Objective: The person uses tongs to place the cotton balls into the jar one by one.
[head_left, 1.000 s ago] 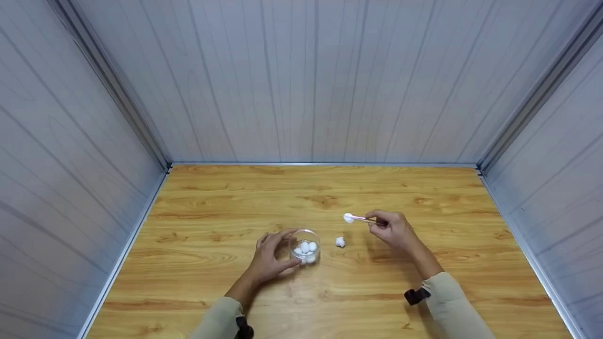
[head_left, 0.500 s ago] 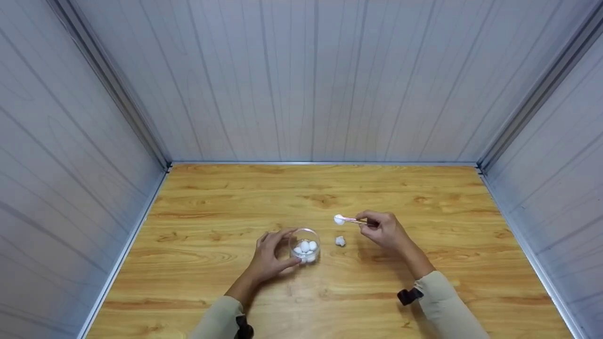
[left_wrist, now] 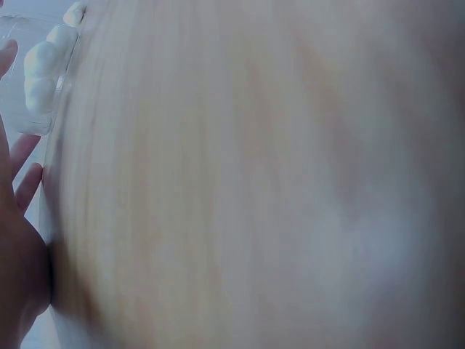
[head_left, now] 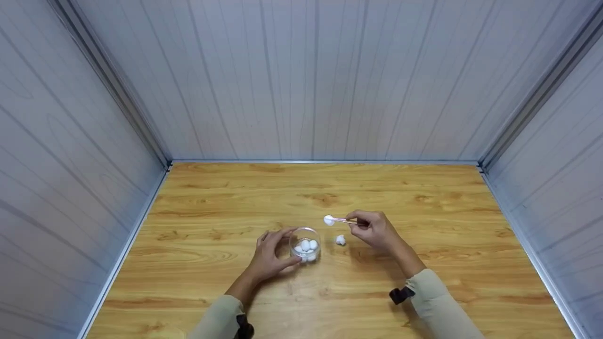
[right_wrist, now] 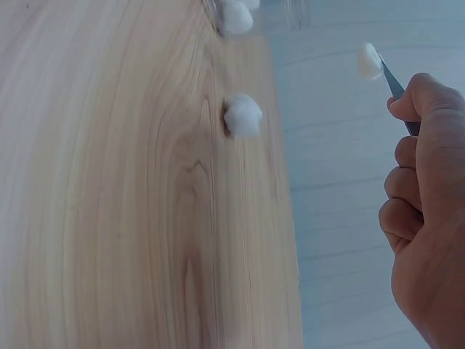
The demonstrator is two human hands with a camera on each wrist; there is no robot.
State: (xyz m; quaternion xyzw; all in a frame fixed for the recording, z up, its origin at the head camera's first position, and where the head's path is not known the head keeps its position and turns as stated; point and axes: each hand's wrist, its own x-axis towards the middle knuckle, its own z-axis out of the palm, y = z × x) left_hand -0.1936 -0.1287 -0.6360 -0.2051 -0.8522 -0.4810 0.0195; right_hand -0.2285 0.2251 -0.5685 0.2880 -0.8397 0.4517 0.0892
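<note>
My right hand (head_left: pixel 373 229) pinches a pair of tweezers (head_left: pixel 344 220) between thumb and fingers, and a white cotton ball (head_left: pixel 329 220) is caught at the tips, raised over the table. In the right wrist view the tweezers (right_wrist: pixel 393 81) point up and left with the cotton ball (right_wrist: pixel 370 62) at their end. My left hand (head_left: pixel 268 256) holds a clear glass jar (head_left: pixel 305 231) from its left side, thumb at the front and fingers behind. Several cotton balls (head_left: pixel 305 246) lie in the jar. Another cotton ball (head_left: pixel 340 240) sits on the table just right of the jar.
The wood-grain table (head_left: pixel 212 282) is bounded by pale panel walls (head_left: pixel 315 84) at the back and both sides. A dark strap piece (head_left: pixel 402 295) hangs at the right sleeve, and a similar one (head_left: pixel 244 326) at the left.
My right hand has moved left with the tweezers and the cotton ball, coming closer to the jar. The left hand and the jar have stayed in place.
</note>
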